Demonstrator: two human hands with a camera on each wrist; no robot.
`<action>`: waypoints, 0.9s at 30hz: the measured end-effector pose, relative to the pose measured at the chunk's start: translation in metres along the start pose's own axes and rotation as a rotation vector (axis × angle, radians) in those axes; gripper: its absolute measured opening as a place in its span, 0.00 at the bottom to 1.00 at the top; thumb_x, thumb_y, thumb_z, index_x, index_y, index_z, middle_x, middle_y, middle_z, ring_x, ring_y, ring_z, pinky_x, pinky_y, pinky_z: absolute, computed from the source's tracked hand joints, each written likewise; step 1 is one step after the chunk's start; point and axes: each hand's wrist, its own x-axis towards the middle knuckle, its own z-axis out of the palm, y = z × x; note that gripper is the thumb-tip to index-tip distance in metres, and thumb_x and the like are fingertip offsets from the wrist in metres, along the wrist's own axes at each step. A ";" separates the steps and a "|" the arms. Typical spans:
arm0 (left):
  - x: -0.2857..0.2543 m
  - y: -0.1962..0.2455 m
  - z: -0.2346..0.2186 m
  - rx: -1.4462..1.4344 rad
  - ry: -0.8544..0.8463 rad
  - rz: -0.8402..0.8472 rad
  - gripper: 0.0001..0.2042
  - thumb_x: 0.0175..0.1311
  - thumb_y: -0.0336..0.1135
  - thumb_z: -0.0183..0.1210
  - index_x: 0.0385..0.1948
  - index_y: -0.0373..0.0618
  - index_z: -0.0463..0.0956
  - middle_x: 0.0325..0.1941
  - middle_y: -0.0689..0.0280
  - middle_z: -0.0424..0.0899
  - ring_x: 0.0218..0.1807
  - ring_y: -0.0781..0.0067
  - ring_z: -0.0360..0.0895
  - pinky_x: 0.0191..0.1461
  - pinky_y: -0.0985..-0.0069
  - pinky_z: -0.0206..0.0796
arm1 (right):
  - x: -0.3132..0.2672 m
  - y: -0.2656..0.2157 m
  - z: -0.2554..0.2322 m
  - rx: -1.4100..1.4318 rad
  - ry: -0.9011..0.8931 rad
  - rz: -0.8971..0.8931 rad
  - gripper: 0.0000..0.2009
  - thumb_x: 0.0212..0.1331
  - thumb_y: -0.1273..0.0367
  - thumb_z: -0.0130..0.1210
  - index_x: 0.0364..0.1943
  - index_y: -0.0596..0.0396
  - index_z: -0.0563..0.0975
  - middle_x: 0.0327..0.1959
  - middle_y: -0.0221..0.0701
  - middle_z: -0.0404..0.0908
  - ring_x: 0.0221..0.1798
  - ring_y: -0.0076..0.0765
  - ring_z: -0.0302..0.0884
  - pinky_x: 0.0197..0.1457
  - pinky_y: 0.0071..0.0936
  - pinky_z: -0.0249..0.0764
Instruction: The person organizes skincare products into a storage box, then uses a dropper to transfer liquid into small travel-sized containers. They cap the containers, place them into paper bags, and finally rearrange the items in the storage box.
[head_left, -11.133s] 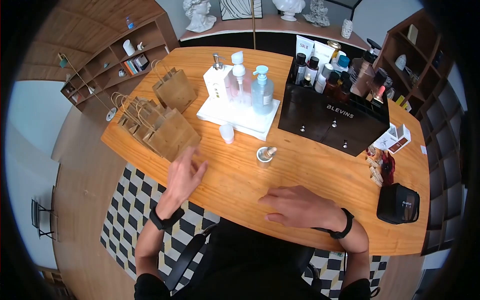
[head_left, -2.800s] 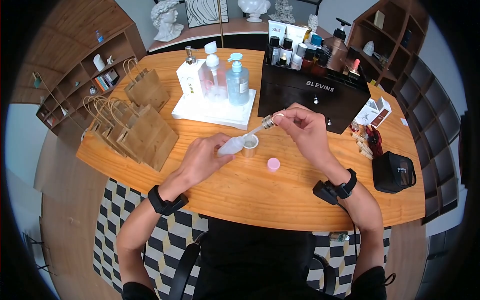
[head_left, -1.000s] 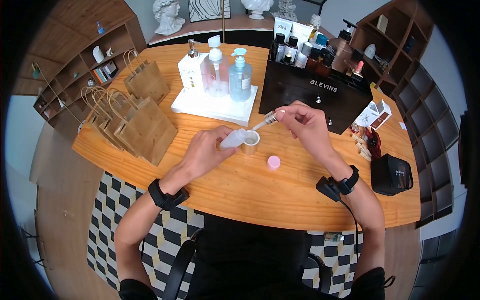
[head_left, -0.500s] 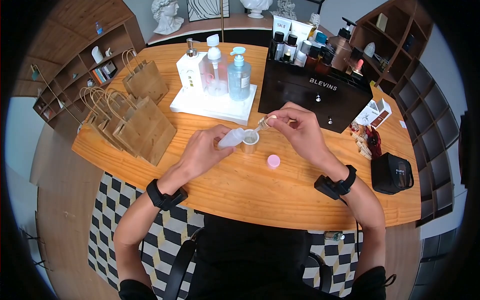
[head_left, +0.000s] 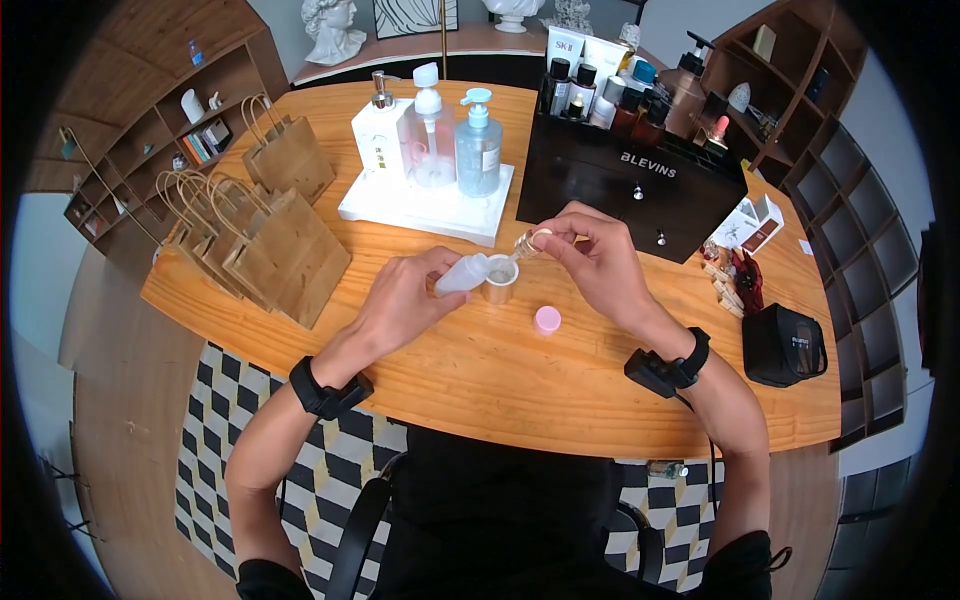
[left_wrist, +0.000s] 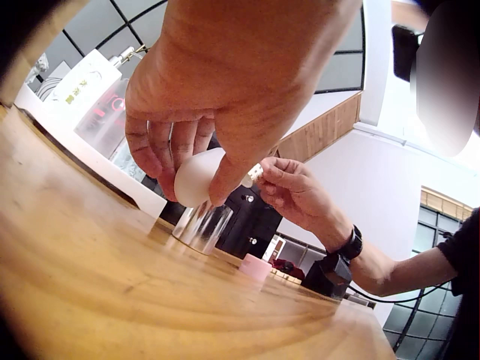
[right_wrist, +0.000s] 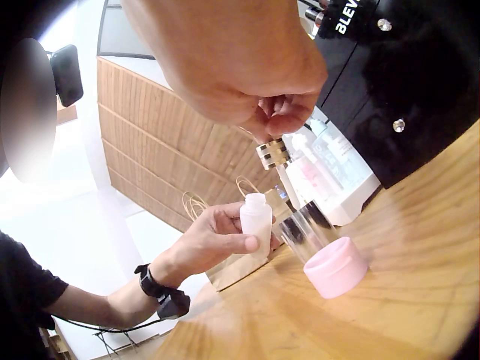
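Observation:
A small frosted white bottle [head_left: 462,276], uncapped and leaning to the right, is gripped between thumb and fingers of my left hand [head_left: 400,300]. My right hand [head_left: 600,262] pinches the top of a dropper [head_left: 525,244] with a gold-banded collar. Its glass tube slants down to the mouth of a clear glass jar [head_left: 498,291] that stands on the table right beside the bottle. The right wrist view shows the bottle's open neck [right_wrist: 256,199] and the dropper's collar [right_wrist: 273,154] above the jar [right_wrist: 307,231]. In front of the jar lies a pink cap [head_left: 547,320].
Pump bottles [head_left: 478,155] stand on a white tray [head_left: 420,218] behind. A black cosmetics organizer [head_left: 600,190] fills the back right. Paper bags [head_left: 290,260] stand at the left, a black pouch [head_left: 783,345] at the right. The table's front edge [head_left: 560,452] curves near my body.
Eleven seconds ago both hands were free, with the bottle standing and the dropper in the jar. Over the last second my right hand has lowered the dropper toward the jar; my left barely moves.

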 end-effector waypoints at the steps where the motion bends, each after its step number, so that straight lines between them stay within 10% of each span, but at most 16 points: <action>1: 0.000 0.000 0.000 -0.003 0.002 0.000 0.19 0.63 0.34 0.75 0.54 0.39 0.84 0.46 0.58 0.93 0.37 0.69 0.84 0.44 0.72 0.76 | 0.000 0.000 0.000 -0.002 0.000 -0.003 0.07 0.69 0.71 0.68 0.44 0.61 0.89 0.32 0.32 0.81 0.31 0.24 0.72 0.36 0.28 0.71; 27: -0.002 -0.001 -0.002 0.008 -0.009 -0.010 0.19 0.63 0.34 0.75 0.54 0.39 0.84 0.46 0.58 0.92 0.36 0.69 0.83 0.43 0.72 0.76 | 0.002 0.004 0.006 -0.039 0.012 -0.008 0.06 0.67 0.73 0.69 0.40 0.64 0.88 0.28 0.33 0.78 0.26 0.24 0.67 0.30 0.30 0.66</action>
